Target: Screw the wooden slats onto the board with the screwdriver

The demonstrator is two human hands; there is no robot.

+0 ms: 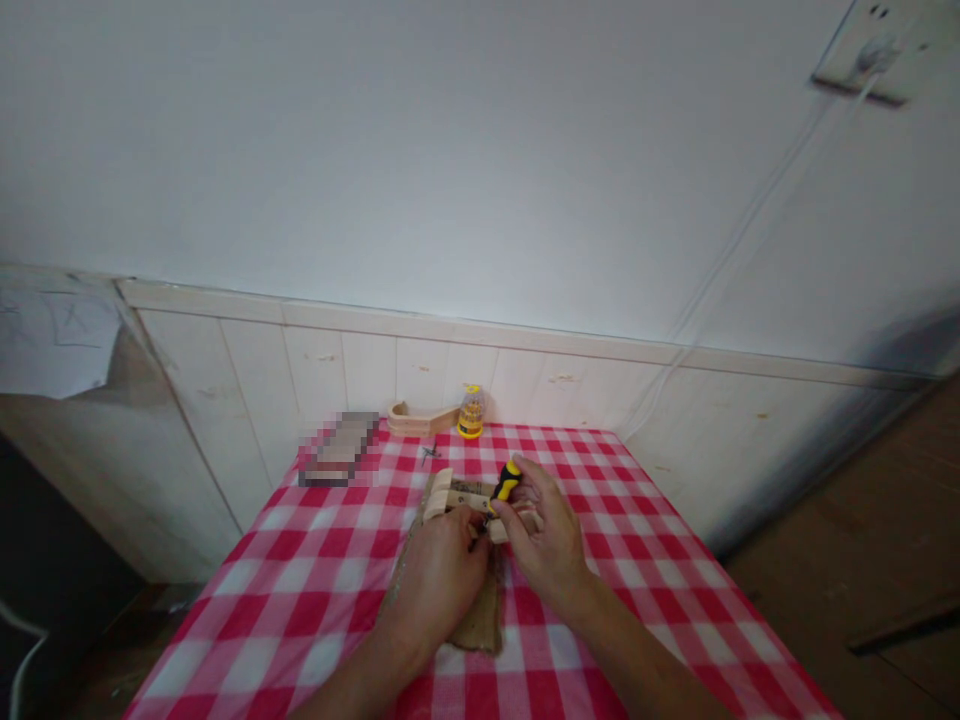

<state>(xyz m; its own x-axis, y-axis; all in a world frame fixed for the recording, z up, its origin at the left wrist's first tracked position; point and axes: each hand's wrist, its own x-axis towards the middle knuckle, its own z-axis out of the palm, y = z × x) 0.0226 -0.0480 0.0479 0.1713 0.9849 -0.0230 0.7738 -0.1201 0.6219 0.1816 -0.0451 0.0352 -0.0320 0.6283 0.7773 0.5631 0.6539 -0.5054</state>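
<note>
In my right hand (551, 540) is a yellow-and-black screwdriver (508, 482), its handle tilted up and its tip pointing down toward a small wooden piece. My left hand (446, 560) is closed at that tip, with the fingers pinched together; whatever is between them is too small to make out. Beneath both hands lies a light wooden assembly (442, 497) with dark holes in it. It rests on a brown piece of cardboard (480, 625).
A red-and-white checked cloth (322, 640) covers the table. At the back stand a curved wooden part (412, 422) and a yellow-capped container (471, 412). Several small dark screws (430, 455) lie nearby. A blurred flat object (340, 450) is at back left, before the wall.
</note>
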